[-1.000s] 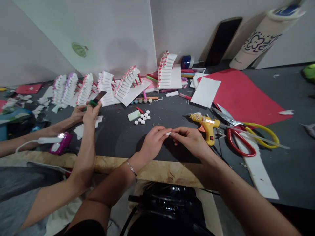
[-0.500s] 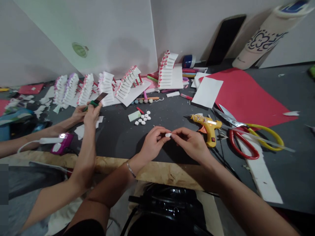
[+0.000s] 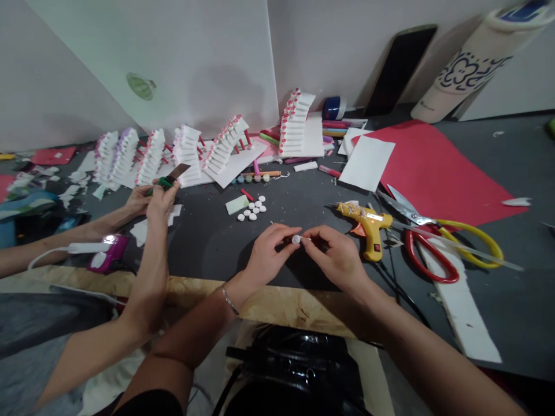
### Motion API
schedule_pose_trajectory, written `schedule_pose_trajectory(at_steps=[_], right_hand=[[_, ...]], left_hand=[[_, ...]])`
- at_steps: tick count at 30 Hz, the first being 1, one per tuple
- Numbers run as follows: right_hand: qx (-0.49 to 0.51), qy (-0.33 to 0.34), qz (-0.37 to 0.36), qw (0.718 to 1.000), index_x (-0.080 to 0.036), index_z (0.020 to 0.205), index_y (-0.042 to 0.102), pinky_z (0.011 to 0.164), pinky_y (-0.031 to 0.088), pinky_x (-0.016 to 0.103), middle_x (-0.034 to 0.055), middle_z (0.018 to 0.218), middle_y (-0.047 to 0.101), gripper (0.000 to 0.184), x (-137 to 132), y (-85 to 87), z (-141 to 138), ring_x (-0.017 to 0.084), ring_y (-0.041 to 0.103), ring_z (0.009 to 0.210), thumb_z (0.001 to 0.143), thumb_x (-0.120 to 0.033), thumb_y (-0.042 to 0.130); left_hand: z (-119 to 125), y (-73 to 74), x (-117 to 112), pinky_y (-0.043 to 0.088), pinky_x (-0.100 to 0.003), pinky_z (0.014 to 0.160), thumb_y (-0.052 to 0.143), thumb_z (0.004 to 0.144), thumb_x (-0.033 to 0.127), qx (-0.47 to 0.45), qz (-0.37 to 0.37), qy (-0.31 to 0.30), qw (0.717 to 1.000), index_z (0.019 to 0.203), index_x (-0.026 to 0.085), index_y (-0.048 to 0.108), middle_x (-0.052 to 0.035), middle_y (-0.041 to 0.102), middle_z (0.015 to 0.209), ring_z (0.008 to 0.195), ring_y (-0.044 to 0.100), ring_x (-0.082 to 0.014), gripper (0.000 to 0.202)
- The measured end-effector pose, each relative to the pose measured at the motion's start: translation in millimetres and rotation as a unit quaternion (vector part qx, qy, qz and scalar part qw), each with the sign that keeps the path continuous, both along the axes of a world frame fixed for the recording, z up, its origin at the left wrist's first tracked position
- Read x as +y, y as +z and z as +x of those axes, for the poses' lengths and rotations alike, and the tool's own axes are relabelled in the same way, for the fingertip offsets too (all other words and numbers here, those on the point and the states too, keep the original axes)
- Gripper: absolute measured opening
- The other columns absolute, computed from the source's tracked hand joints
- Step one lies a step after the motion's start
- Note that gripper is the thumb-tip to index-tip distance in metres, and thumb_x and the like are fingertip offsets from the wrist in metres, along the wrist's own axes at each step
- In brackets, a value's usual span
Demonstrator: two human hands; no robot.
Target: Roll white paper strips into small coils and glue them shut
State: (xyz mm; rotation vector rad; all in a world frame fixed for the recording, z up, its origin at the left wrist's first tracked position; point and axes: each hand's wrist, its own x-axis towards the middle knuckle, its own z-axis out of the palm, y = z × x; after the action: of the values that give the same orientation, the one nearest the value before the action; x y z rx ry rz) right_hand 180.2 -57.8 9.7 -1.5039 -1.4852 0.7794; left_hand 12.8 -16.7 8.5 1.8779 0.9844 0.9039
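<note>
A small round white disc (image 3: 296, 239) is pinched at the fingertips just above the table's near edge. My left hand (image 3: 269, 254), with a bracelet at the wrist, grips its left side, while the thumb and forefinger of my right hand (image 3: 336, 254) close on its right side. Several similar white discs (image 3: 252, 209) lie in a cluster beyond my left hand, beside a pale green paper piece (image 3: 237, 205) and a short red stick (image 3: 247, 195). Right of my right hand rests a yellow hot glue gun (image 3: 368, 225) with a clear glue stick in its back.
Scissors (image 3: 433, 222) with red and yellow handles lie at right, near red sheet (image 3: 451, 173) and white card (image 3: 367, 162). Several small white stair models (image 3: 225, 144) line the back. At left a co-worker's hands (image 3: 158, 199) hold a green cutter; a purple lamp (image 3: 108, 253) sits nearby.
The white disc has turned between my fingertips, so its round face shows more. Both my hands stay in nearly the same place. The co-worker's hands look almost unmoved.
</note>
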Motion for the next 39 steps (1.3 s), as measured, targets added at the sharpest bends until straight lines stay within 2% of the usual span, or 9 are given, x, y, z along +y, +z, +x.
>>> schedule_pose_trajectory(at_steps=[8, 13, 19, 22, 27, 31, 34, 37, 39], right_hand=[[-0.011, -0.03, -0.01, 0.999, -0.021, 0.079, 0.065, 0.062, 0.047, 0.029, 0.0035, 0.073, 0.068, 0.02, 1.7, 1.3, 3.9, 0.016, 0.058, 0.063, 0.085, -0.039, 0.057], [0.024, -0.079, 0.018, 0.996, -0.02, 0.077, 0.063, 0.06, 0.046, 0.029, 0.0025, 0.071, 0.066, 0.022, 1.6, 5.3, 12.0, 0.016, 0.057, 0.062, 0.086, -0.039, 0.057], [0.07, -0.1, 0.052, 0.991, -0.019, 0.087, 0.065, 0.059, 0.048, 0.029, 0.0044, 0.078, 0.068, 0.026, 6.4, 7.4, 13.5, 0.016, 0.059, 0.065, 0.086, -0.043, 0.055], [0.064, -0.074, 0.033, 0.995, -0.02, 0.092, 0.066, 0.056, 0.047, 0.028, 0.005, 0.081, 0.068, 0.029, 2.5, 22.8, 18.4, 0.015, 0.058, 0.062, 0.085, -0.046, 0.055], [-0.093, 0.025, -0.011, 0.995, -0.023, 0.1, 0.069, 0.051, 0.046, 0.031, 0.0058, 0.078, 0.07, 0.036, -32.0, 48.8, 57.0, 0.019, 0.061, 0.06, 0.083, -0.053, 0.056], [-0.207, -0.068, -0.06, 0.974, -0.027, 0.096, 0.07, 0.053, 0.048, 0.035, 0.0069, 0.082, 0.072, 0.039, -66.5, 24.4, 119.3, 0.024, 0.065, 0.064, 0.081, -0.059, 0.054], [-0.28, -0.199, -0.118, 0.932, -0.024, 0.085, 0.07, 0.05, 0.045, 0.038, 0.0094, 0.072, 0.069, 0.042, -84.7, -2.5, 159.8, 0.026, 0.062, 0.055, 0.077, -0.06, 0.051], [-0.323, -0.233, -0.099, 0.912, -0.022, 0.077, 0.068, 0.059, 0.048, 0.04, 0.0126, 0.078, 0.067, 0.042, -93.7, -17.2, 174.5, 0.029, 0.064, 0.069, 0.076, -0.059, 0.049], [-0.331, -0.233, -0.087, 0.91, -0.021, 0.079, 0.068, 0.065, 0.049, 0.04, 0.0119, 0.081, 0.066, 0.041, -95.4, -19.7, 173.0, 0.027, 0.063, 0.073, 0.078, -0.056, 0.048]], left_hand=[[3.3, 1.6, 2.2, 0.051, -0.028, 0.076, 0.064, 0.088, 0.026, 0.01, 0.031, 0.024, 0.999, 0.096, 0.021, 0.071, -0.0042, 0.066, 0.092, 0.084, 0.062, -0.0141, 0.012], [-1.9, -4.5, 15.4, 0.051, -0.025, 0.072, 0.072, 0.081, 0.032, -0.098, -0.106, 0.057, 0.988, 0.091, 0.019, 0.072, -0.0035, 0.064, 0.092, 0.079, 0.06, -0.0116, 0.016], [-8.3, -0.2, 26.1, 0.052, -0.021, 0.067, 0.077, 0.076, 0.027, -0.311, -0.419, -0.002, 0.853, 0.088, 0.016, 0.07, 0.0, 0.061, 0.077, 0.064, 0.055, -0.0057, 0.017], [-12.7, 6.7, 27.7, 0.051, -0.017, 0.065, 0.075, 0.079, 0.02, -0.377, -0.468, 0.005, 0.799, 0.083, 0.014, 0.068, 0.0004, 0.059, 0.076, 0.063, 0.054, -0.0035, 0.009], [-18.8, 11.5, 29.3, 0.052, -0.016, 0.064, 0.066, 0.085, 0.014, -0.423, -0.474, 0.06, 0.77, 0.081, 0.013, 0.066, -0.0001, 0.059, 0.075, 0.062, 0.054, -0.0033, 0.004], [-20.2, 8.2, 31.6, 0.052, -0.014, 0.063, 0.068, 0.084, 0.015, -0.452, -0.478, 0.044, 0.752, 0.083, 0.012, 0.066, 0.0, 0.059, 0.075, 0.062, 0.054, -0.0024, 0.003], [-20.1, 8.1, 33.6, 0.053, -0.012, 0.061, 0.069, 0.083, 0.014, -0.464, -0.495, 0.03, 0.734, 0.083, 0.012, 0.067, -0.0005, 0.06, 0.075, 0.061, 0.055, -0.0025, 0.003], [-20.5, 9.6, 35.5, 0.053, -0.012, 0.06, 0.07, 0.081, 0.014, -0.469, -0.51, 0.021, 0.721, 0.082, 0.012, 0.068, -0.0006, 0.06, 0.074, 0.061, 0.056, -0.0028, 0.004], [-20.8, 8.9, 36.6, 0.053, -0.012, 0.06, 0.073, 0.079, 0.016, -0.46, -0.49, 0.012, 0.741, 0.081, 0.013, 0.068, -0.0001, 0.061, 0.074, 0.061, 0.056, -0.0029, 0.006]])
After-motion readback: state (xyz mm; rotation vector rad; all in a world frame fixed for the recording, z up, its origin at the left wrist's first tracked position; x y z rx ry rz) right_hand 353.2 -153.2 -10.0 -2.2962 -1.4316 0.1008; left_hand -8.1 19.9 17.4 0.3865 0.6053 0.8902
